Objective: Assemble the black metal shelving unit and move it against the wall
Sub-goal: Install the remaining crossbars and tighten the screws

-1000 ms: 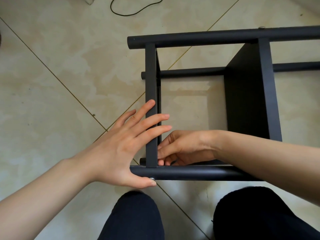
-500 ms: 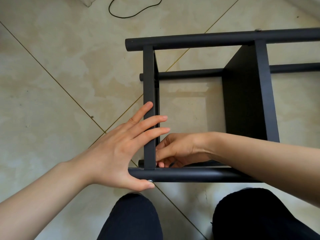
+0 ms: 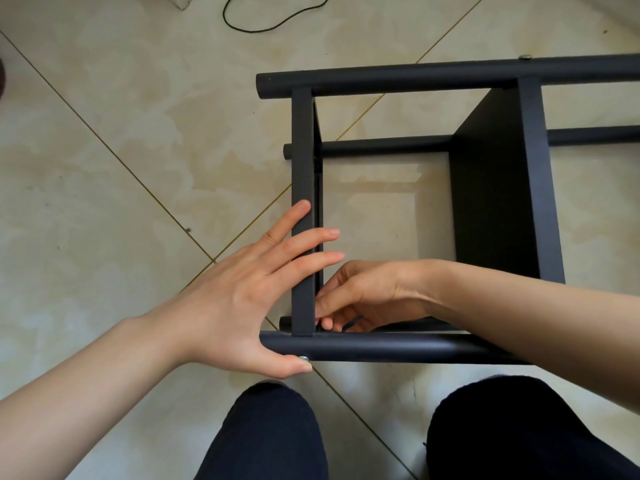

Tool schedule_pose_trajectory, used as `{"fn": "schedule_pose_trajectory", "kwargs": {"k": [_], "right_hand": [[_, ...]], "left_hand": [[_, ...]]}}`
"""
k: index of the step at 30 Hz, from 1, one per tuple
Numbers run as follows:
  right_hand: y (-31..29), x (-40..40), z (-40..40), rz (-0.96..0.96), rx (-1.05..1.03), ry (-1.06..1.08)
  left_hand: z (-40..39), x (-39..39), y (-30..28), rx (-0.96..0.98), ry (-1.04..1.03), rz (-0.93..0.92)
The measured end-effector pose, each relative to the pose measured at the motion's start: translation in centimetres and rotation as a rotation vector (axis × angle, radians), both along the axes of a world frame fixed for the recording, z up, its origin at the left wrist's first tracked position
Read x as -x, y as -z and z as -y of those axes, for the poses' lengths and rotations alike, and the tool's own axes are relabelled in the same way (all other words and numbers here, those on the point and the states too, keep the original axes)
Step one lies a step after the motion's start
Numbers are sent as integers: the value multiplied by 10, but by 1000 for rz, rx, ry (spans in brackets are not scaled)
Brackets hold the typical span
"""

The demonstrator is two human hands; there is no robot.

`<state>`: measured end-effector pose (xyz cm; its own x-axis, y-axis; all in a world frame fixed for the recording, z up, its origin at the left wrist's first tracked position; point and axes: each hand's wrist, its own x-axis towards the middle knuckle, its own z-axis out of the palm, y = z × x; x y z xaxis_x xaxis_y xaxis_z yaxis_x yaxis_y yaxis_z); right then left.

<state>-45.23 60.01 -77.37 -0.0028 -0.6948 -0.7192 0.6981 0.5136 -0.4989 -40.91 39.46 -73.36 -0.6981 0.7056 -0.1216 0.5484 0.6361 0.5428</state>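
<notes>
Little is shifting since the earlier frames: left hand (image 3: 228,303) is still pressing straight fingers against the end panel (image 3: 302,216), thumb under the near tube (image 3: 381,347). Right hand (image 3: 363,294) is pinching a small dark item inside the shelving unit (image 3: 502,188), lying sideways on the floor (image 3: 104,168).

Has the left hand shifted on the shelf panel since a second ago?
No. The left hand still presses flat on the end shelf panel, thumb by the silver bolt.
</notes>
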Motion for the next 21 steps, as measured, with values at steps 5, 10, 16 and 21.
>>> {"fn": "schedule_pose_trajectory", "kwargs": {"k": [5, 10, 16, 21], "right_hand": [[1, -4, 3, 7, -19, 19], [-1, -2, 2, 40, 8, 36], [-2, -1, 1, 22, 16, 10], [-1, -5, 5, 18, 14, 40]], "left_hand": [[0, 0, 0, -2, 2, -5], [0, 0, 0, 2, -1, -5], [0, 0, 2, -2, 3, -13], [0, 0, 3, 0, 7, -26]]}}
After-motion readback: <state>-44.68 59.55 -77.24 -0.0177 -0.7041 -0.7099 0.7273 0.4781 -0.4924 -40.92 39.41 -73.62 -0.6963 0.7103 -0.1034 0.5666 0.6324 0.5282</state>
